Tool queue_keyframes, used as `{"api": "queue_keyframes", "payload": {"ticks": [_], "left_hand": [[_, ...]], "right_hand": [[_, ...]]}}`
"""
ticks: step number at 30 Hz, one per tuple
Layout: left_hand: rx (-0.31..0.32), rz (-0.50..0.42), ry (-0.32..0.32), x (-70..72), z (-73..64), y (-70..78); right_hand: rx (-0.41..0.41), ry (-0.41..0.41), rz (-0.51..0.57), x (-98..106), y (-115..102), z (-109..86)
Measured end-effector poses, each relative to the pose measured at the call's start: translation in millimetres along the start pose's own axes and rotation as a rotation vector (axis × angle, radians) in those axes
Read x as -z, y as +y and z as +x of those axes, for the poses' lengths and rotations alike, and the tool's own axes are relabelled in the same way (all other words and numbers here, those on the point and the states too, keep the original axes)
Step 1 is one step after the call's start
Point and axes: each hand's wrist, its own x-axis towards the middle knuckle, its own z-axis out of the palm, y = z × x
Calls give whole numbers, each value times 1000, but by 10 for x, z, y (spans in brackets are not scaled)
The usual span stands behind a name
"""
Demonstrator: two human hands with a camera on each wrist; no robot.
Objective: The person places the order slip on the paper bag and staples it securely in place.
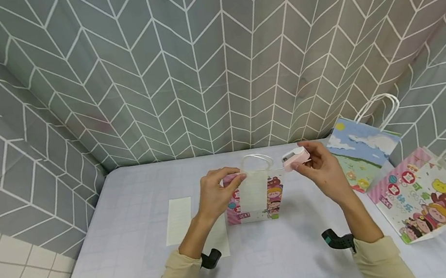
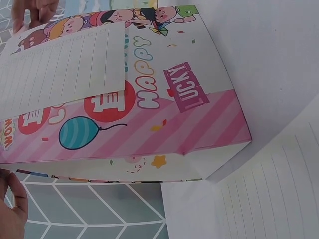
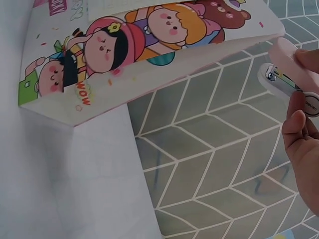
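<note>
A small cartoon-printed paper gift bag (image 1: pixel 275 194) with white handles stands upright on the table. Against its front lies a lined paper sheet (image 1: pixel 254 193), also visible in the left wrist view on the printed face (image 2: pixel 199 114). My left hand (image 1: pixel 215 192) pinches the bag's top edge at its left corner, together with the sheet as far as I can see. My right hand (image 1: pixel 324 168) grips a small pink stapler (image 1: pixel 296 157) just right of the bag's top. In the right wrist view, the stapler's jaws point at the bag's upper corner, apart from it.
More lined sheets (image 1: pixel 178 220) lie on the table left of the bag. At the right stand a landscape-printed bag (image 1: pixel 360 150) and another pink cartoon bag (image 1: pixel 420 197), handles up. A patterned grey curtain (image 1: pixel 212 72) hangs behind the table.
</note>
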Motion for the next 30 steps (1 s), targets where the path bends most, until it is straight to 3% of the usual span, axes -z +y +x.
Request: {"api": "queue_keyframes", "payload": {"ticks": [10,19,25,30], "left_hand": [[27,-5,-8,-25,7,26],[26,-11,3,-32,0,46],[26,4,7,-37,-10,55],[17,10,8,-36,-10,57]], "right_hand": [[115,22,-37,-91,-173,160],[159,-71,-5,-258,-329,241],[205,-121,-47,-357,-419,266],[247,-166,-116,-432,-667,221]]}}
